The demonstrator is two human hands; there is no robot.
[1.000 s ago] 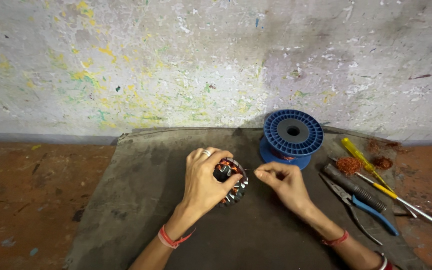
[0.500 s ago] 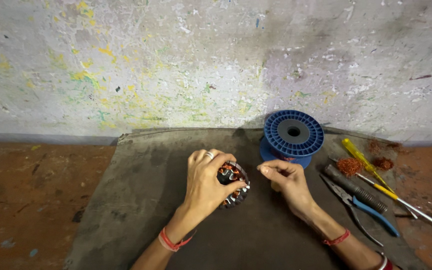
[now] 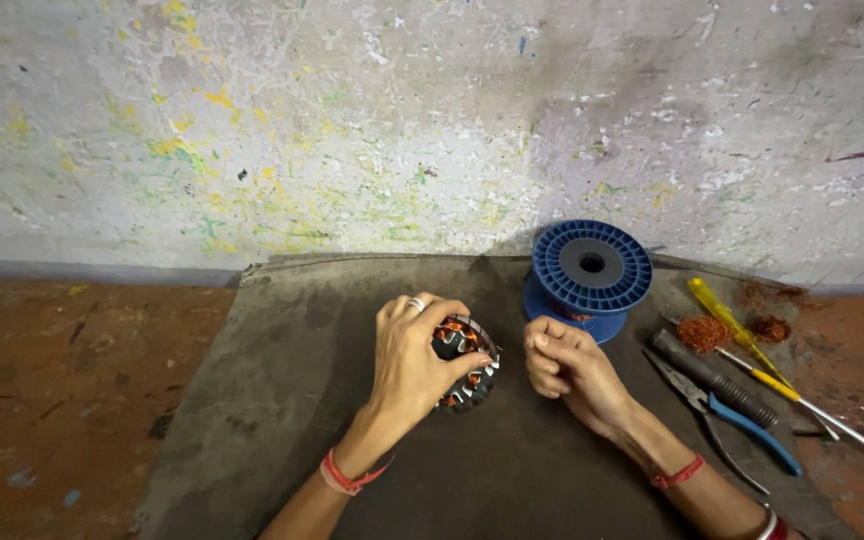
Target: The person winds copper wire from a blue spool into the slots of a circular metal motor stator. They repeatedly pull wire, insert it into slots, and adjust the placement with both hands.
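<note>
At the centre of the frame, the person's left hand point(image 3: 414, 352) is wrapped over a round motor stator point(image 3: 464, 366), fingers curled around its rim and thumb across the side, so that it stands tilted on edge on the mat; the right hand point(image 3: 562, 366) sits just beside it, closed into a loose fist with thumb and fingers pinched together, though whether a strand of wire is held there is too fine to tell. The stator looks like a stack of steel plates with toothed slots and copper windings showing inside, so it probably feels dense and rigid for its bulk; its outer ring seems the safe place to grip, while the thin copper coils could be nicked or bent if squeezed. It rests on a dark grey mat point(image 3: 252, 420) that looks slightly soft and non-slip, spread over a worn reddish-brown floor point(image 3: 62, 390). Right of centre a blue plastic spool point(image 3: 592, 272) lies behind the right hand, and at the right edge lie blue-handled pliers point(image 3: 722, 408), a yellow-handled screwdriver point(image 3: 742, 345) and tufts of copper wire scrap point(image 3: 704, 333). A paint-flecked whitish wall point(image 3: 352, 120) fills the upper half
</note>
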